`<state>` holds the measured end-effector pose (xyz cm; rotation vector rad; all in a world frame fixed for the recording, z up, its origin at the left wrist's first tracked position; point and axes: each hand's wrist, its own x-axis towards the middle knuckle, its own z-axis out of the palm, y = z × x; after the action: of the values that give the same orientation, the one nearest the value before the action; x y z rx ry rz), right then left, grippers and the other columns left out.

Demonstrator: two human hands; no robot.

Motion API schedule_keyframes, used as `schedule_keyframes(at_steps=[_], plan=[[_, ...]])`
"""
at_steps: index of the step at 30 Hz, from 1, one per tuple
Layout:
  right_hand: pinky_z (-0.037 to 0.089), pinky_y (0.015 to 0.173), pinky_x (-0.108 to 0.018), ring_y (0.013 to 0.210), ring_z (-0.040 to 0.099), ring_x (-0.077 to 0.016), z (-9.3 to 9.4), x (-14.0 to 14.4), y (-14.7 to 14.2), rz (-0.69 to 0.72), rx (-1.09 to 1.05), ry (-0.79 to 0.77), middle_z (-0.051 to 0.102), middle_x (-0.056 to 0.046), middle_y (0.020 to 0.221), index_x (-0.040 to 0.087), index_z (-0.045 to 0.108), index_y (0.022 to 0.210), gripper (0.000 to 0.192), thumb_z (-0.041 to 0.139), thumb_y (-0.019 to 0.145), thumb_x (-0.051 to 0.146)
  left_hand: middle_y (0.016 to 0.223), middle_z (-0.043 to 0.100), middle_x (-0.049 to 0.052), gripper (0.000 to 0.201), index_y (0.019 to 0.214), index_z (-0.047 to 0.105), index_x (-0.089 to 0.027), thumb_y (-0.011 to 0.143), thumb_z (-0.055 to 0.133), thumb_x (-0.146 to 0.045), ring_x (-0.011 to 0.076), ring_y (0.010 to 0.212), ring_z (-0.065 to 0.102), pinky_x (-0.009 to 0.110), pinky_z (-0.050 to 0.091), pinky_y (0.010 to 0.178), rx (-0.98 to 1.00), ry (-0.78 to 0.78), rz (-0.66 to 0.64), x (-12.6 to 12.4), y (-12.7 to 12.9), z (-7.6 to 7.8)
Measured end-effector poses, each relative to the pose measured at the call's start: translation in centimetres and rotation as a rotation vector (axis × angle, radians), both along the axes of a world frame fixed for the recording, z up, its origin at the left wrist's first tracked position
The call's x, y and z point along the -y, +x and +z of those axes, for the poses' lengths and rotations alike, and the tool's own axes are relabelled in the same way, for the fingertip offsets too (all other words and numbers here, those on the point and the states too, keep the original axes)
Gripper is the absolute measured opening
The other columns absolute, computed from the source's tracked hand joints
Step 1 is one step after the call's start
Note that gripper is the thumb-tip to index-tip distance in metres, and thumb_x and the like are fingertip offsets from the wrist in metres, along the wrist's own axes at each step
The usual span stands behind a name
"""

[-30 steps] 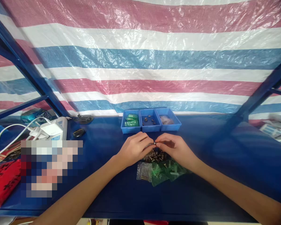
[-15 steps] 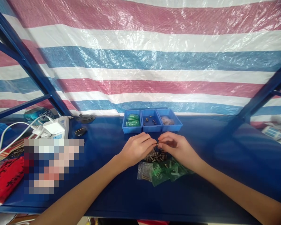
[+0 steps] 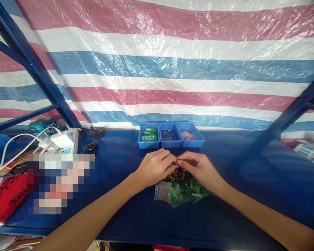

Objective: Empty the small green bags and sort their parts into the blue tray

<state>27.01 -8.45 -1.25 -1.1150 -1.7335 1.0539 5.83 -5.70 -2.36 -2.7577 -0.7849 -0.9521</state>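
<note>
My left hand (image 3: 154,167) and my right hand (image 3: 196,166) meet fingertip to fingertip over a pile of small metal screws or fittings (image 3: 181,175). Both are closed in a pinch at the same spot. Whatever lies between the fingertips is too small and too hidden to name. Just below the pile are green plastic bags (image 3: 181,195) with light strips inside. Beside them on the left lies a clear bag (image 3: 163,191) with thin brass-coloured pieces.
Three joined blue bins stand behind my hands: the left bin (image 3: 149,144) holds green packets, the middle bin (image 3: 170,143) a few metal pieces, the right bin (image 3: 193,143) clear bags. Left are a power strip (image 3: 72,141), a black mouse (image 3: 91,146) and a red cloth (image 3: 7,198).
The right fingers have drawn in closer to the left fingertips, and the gap inside the right pinch has narrowed. The whole view has shifted slightly.
</note>
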Motion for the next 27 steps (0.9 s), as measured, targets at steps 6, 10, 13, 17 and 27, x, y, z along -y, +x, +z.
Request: schedule_keyframes(at_steps=[6,10,13,17,27], plan=[[0.052,0.067,-0.029,0.076,0.064,-0.0174,-0.25,-0.20,0.24,0.027,-0.017,-0.021,0.073,-0.002,0.088,0.023,0.074,0.100,0.022,0.066,0.095,0.043,0.090,0.069,0.005,0.025,0.099,0.066,-0.015,0.107,0.047,-0.029,0.0161,0.080,0.063,0.028,0.052,0.071,-0.002,0.016,0.006,0.03,-0.04,0.25],[0.053,0.067,-0.028,0.075,0.064,-0.0168,-0.07,-0.21,0.27,0.045,-0.080,-0.068,0.072,-0.002,0.088,0.022,0.074,0.098,0.023,0.069,0.093,0.044,0.091,0.070,0.005,0.024,0.101,0.066,-0.016,0.107,0.048,-0.030,0.0156,0.080,0.064,0.027,0.052,0.070,0.039,0.010,0.008,0.10,0.00,0.32],[0.052,0.067,-0.028,0.076,0.065,-0.0170,0.32,-0.10,0.24,0.041,-0.088,-0.082,0.072,-0.002,0.085,0.021,0.074,0.092,0.023,0.072,0.091,0.044,0.092,0.071,0.004,0.022,0.103,0.066,-0.016,0.107,0.047,-0.027,0.0147,0.081,0.066,0.026,0.053,0.070,0.100,-0.043,-0.021,0.27,0.08,0.35],[0.052,0.067,-0.029,0.077,0.067,-0.0188,0.53,-0.11,0.11,0.036,-0.142,-0.114,0.074,-0.003,0.082,0.020,0.071,0.087,0.027,0.074,0.088,0.046,0.099,0.073,0.005,0.022,0.112,0.067,-0.017,0.107,0.046,-0.023,0.0149,0.087,0.070,0.026,0.056,0.077,0.174,-0.173,-0.105,0.57,0.20,0.27],[0.057,0.070,-0.037,0.079,0.072,-0.0250,-0.11,0.16,0.41,-0.057,0.142,0.154,0.077,-0.003,0.084,0.028,0.064,0.114,0.026,0.056,0.099,0.047,0.096,0.078,0.001,0.013,0.104,0.074,-0.020,0.095,0.069,-0.028,0.0139,0.077,0.072,0.022,0.059,0.070,0.395,-0.451,0.006,0.40,0.79,0.02]])
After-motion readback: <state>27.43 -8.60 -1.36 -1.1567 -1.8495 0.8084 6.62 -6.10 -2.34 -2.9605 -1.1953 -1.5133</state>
